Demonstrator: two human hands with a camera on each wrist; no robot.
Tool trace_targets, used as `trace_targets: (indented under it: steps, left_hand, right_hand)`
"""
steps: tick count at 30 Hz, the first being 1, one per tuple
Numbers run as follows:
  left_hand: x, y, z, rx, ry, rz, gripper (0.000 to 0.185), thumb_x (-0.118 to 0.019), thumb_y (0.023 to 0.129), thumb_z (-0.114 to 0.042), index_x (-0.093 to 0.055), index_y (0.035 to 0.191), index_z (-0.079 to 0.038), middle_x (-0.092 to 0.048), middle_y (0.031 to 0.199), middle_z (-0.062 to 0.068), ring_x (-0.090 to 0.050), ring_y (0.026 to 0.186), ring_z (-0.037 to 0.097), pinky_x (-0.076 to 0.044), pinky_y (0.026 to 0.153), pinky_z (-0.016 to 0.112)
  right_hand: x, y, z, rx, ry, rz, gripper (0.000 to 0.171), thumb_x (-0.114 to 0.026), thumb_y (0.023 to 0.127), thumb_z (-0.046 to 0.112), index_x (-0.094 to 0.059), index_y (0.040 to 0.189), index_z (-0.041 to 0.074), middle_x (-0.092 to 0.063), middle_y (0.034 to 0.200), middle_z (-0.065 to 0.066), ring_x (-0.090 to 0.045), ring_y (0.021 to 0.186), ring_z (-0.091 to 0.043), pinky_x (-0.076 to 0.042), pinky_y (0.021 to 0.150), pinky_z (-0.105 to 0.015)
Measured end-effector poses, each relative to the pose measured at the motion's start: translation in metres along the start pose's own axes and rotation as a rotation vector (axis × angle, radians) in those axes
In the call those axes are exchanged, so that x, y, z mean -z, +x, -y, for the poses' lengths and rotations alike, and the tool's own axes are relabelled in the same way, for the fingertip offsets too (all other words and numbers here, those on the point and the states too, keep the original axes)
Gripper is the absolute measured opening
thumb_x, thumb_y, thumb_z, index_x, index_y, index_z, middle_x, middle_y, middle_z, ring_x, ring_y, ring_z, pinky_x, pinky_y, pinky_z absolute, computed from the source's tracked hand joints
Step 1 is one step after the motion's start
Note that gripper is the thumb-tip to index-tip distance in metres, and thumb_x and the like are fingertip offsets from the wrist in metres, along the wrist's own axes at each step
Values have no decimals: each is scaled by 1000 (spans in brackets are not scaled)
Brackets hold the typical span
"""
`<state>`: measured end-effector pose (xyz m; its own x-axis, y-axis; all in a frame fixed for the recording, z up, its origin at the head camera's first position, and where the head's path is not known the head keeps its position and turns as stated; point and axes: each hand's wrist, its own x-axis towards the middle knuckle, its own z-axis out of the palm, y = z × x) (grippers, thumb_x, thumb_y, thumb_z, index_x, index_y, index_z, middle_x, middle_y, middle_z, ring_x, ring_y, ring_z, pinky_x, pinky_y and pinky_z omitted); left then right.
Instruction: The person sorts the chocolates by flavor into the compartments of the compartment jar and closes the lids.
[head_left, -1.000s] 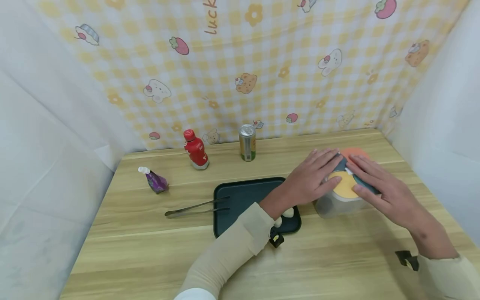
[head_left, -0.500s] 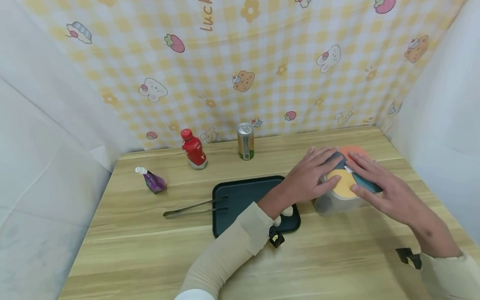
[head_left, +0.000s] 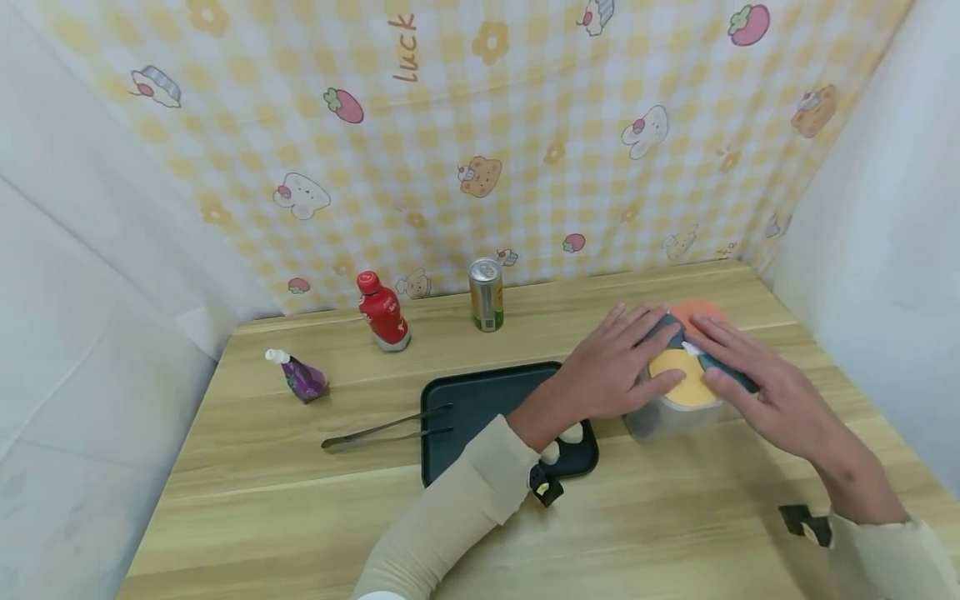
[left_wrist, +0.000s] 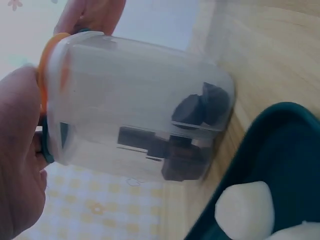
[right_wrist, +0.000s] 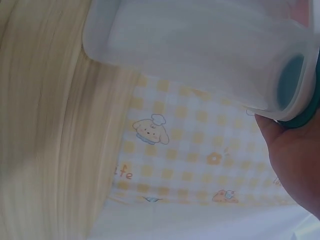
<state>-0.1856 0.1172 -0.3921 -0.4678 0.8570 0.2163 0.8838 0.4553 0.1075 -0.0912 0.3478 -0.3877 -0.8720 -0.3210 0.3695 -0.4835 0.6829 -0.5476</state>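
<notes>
A clear plastic container [head_left: 667, 423] stands on the table at the right. Its lid has a yellow round [head_left: 693, 388], an orange-red round [head_left: 693, 315] and two blue-teal parts. My left hand [head_left: 609, 368] rests on the lid's left side with fingers extended. My right hand [head_left: 776, 398] lies on its right side, fingers also extended. Dark round pieces [left_wrist: 192, 110] lie in the bottom of the container in the left wrist view. In the right wrist view the thumb side of my right hand [right_wrist: 300, 155] touches the lid's teal edge [right_wrist: 305, 112].
A dark tray [head_left: 480, 400] with white pieces [head_left: 572, 433] sits under my left forearm. Metal tongs [head_left: 375, 432] lie across its left edge. Behind stand a red bottle [head_left: 384, 312] and a can [head_left: 487, 296]; a purple pouch [head_left: 303, 379] is farther left.
The head view shifts slightly. Both hands stay on the container's lid with almost no movement, and the other objects keep their places.
</notes>
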Motion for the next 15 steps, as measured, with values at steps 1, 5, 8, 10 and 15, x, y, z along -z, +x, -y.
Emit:
trace_targets:
  steps: [1,5,8,10,15]
  left_hand:
    - [1,0,-2,16,1,13,75,-32,106,-63,-25,165,-16,-15,170,6,-7,156,19,10,119,35]
    - [3,1,-11,66,25,46,96,-34,95,-81,-21,166,-18,-12,171,7,-4,156,18,9,120,35]
    - [4,3,-16,80,54,39,102,-36,90,-86,-23,166,-18,-14,170,9,-7,156,19,5,121,36]
    - [4,4,-18,86,70,37,103,-36,89,-86,-25,165,-18,-16,170,9,-9,156,19,3,122,36]
    - [5,4,-18,68,100,19,99,-39,91,-84,-30,163,-16,-22,168,9,-14,155,20,-2,122,35]
  right_hand:
    - [0,0,0,8,8,-1,57,-52,105,1,-41,159,14,-30,166,-9,-20,154,-25,-13,118,-21]
    - [3,2,-2,-1,71,4,52,-41,109,-1,-38,160,9,-32,164,-13,-21,154,-19,-16,116,-15]
    - [9,7,-5,-42,107,12,54,-44,109,-1,-37,161,11,-33,163,-16,-25,150,-6,-21,110,-10]
    - [14,13,-9,-49,89,24,58,-50,107,-2,-37,161,12,-36,161,-19,-30,144,1,-26,104,-8]
    - [21,33,-20,-6,32,69,62,-59,102,-4,-42,159,14,-42,156,-20,-36,135,7,-32,93,-9]
